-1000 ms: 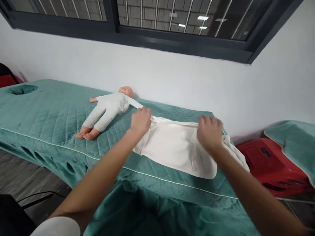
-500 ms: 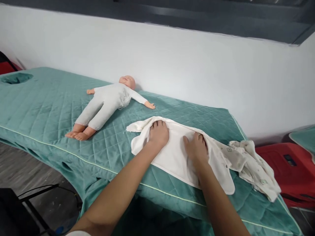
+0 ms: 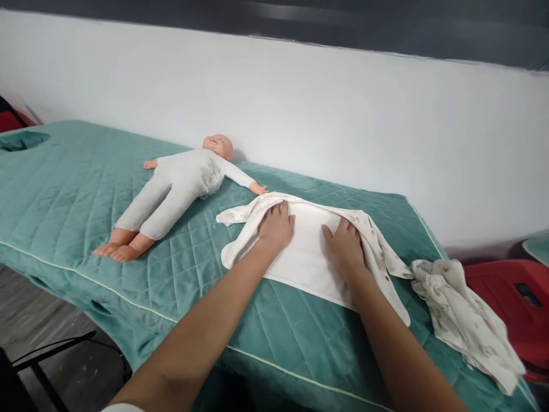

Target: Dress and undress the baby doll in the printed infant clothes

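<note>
A white baby shirt (image 3: 306, 252) with a small print on its outside lies spread open on the green quilted bed cover (image 3: 274, 320). My left hand (image 3: 277, 229) is on its left side, fingers curled at the folded flap and partly hidden by it. On the right side my right hand (image 3: 344, 246) has its fingers closed at the other flap, with the tips out of sight and the thumb showing. A baby doll (image 3: 184, 177) in a pale cloth body lies on its back to the left, one hand close to the shirt's upper edge.
Crumpled printed baby clothing (image 3: 465, 320) lies at the bed's right end, beside the shirt's sleeve. Past that end stands a red case (image 3: 506, 292). A white wall (image 3: 343, 114) runs along the far side. A black metal frame (image 3: 43, 377) is at lower left.
The shirt's upper edge has moved away from me, up to the doll's hand, and its printed right flap is more raised. Both hands stay at the flaps. The view has shifted slightly.
</note>
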A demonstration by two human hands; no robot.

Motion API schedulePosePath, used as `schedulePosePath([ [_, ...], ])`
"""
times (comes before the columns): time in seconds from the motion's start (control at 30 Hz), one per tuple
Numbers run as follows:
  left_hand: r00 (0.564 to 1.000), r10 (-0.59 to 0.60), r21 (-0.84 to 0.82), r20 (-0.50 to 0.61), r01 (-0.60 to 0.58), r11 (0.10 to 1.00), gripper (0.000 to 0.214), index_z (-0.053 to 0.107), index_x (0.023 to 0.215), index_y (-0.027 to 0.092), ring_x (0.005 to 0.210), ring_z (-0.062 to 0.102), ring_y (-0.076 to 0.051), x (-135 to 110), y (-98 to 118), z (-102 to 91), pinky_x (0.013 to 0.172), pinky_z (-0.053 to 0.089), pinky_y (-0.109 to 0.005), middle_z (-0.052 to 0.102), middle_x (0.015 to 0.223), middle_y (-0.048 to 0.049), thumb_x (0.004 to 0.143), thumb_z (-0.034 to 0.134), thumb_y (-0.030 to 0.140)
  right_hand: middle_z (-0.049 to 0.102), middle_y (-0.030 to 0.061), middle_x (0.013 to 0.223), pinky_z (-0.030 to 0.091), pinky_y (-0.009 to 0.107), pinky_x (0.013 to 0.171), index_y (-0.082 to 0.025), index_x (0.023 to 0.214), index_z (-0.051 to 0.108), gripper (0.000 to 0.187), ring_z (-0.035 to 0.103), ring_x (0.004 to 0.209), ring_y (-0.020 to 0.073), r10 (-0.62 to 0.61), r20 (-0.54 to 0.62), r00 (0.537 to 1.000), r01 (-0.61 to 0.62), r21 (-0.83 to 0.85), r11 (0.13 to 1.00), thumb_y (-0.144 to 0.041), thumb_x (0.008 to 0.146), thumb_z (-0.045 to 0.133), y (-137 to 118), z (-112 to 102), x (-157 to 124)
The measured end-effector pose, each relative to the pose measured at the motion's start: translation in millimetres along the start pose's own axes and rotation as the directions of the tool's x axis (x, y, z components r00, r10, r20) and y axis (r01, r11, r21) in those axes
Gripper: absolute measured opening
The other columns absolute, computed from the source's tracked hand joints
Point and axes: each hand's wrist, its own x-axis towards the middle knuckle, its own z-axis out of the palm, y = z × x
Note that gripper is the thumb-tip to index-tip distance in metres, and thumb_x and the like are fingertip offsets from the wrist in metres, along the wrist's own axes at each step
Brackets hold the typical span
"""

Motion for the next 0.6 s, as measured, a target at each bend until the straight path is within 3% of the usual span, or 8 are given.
schedulePosePath([
  [0.13, 0.999, 0.051, -0.039, -0.011, -0.052, 0.998, 0.061, 0.032, 0.157, 0.01, 0.154, 0.026, -0.04, 11, -6, 10.5, 0.126, 0.023, -0.055, 0.037, 0.162, -0.0227, 0.103, 0.034, 0.039, 0.05, 0.0328, 0.146, 0.039, 0.052, 0.112, -0.001, 0.148, 0.039, 0.064, 0.049, 0.138, 0.0431, 0.034, 0.067, 0.997, -0.033, -0.011, 0.999, -0.045, 0.101, 0.039, -2, -1, 6],
  [0.33, 0.998, 0.059, -0.051, 0.037, -0.057, 0.997, 0.053, 0.041, 0.148, 0.008, 0.147, 0.042, -0.035, 10, -8, 9.2, 0.123, 0.03, -0.051, 0.048, 0.153, -0.0256, 0.104, 0.033, 0.036, 0.052, 0.0327, 0.145, 0.04, 0.053, 0.111, -0.002, 0.149, 0.04, 0.063, 0.052, 0.137, 0.0411, 0.036, 0.149, 0.988, -0.031, -0.036, 0.999, -0.045, 0.103, 0.033, -3, -4, 2],
  [0.6, 0.996, 0.022, -0.015, 0.089, -0.021, 1.0, 0.051, 0.043, 0.147, 0.009, 0.143, 0.046, -0.036, 10, -3, 0.7, 0.12, 0.033, -0.049, 0.05, 0.151, -0.0245, 0.104, 0.033, 0.036, 0.05, 0.0295, 0.149, 0.038, 0.049, 0.113, -0.004, 0.151, 0.038, 0.062, 0.05, 0.139, 0.0381, 0.07, 0.185, 0.98, -0.058, -0.068, 0.996, -0.045, 0.104, 0.033, -4, -7, 3],
])
